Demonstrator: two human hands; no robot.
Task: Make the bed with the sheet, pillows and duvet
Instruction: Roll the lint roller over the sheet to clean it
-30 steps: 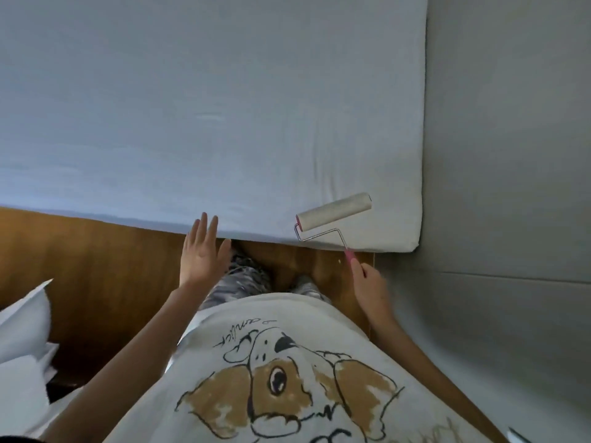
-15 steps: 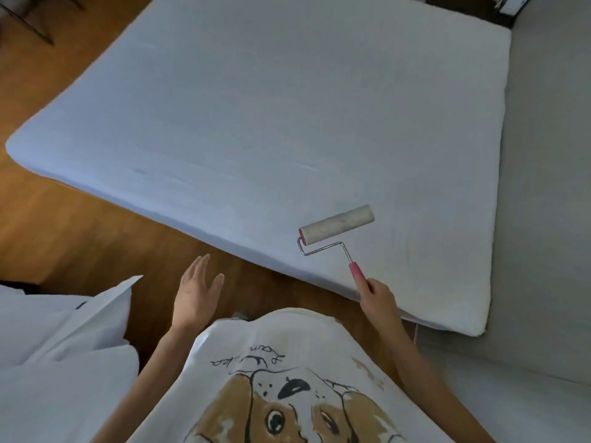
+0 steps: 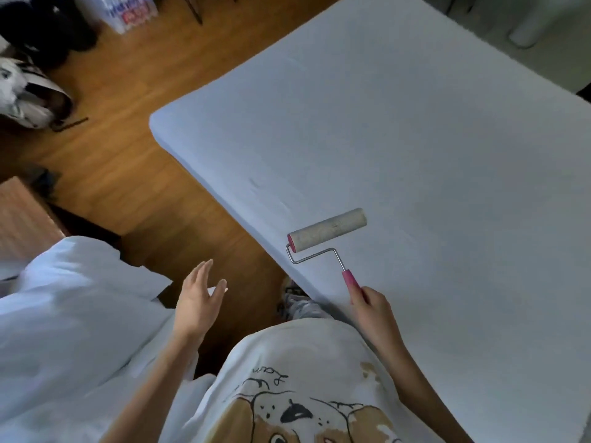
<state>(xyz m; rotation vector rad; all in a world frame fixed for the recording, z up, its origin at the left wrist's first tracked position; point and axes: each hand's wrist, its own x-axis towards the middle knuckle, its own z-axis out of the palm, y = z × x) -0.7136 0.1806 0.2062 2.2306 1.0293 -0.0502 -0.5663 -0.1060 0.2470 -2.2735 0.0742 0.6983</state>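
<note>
A bed (image 3: 399, 129) covered by a smooth pale blue sheet fills the right and centre of the view. My right hand (image 3: 372, 310) grips the pink handle of a lint roller (image 3: 327, 230), whose pale drum lies on the sheet near the bed's near edge. My left hand (image 3: 198, 302) hovers with straight, spread fingers over the floor, holding nothing, just right of a heap of white bedding (image 3: 70, 330) at the lower left. Whether that heap is duvet or pillows is unclear.
Wooden floor (image 3: 128, 161) runs along the bed's left side. A black-and-white bag (image 3: 28, 94) and dark items lie at the top left. A brown piece of furniture (image 3: 22, 219) stands at the left edge.
My view has swung left, bringing the bed's left corner, the floor and the white bedding into sight. My right hand still holds the roller on the sheet; my left hand has moved toward the bedding.
</note>
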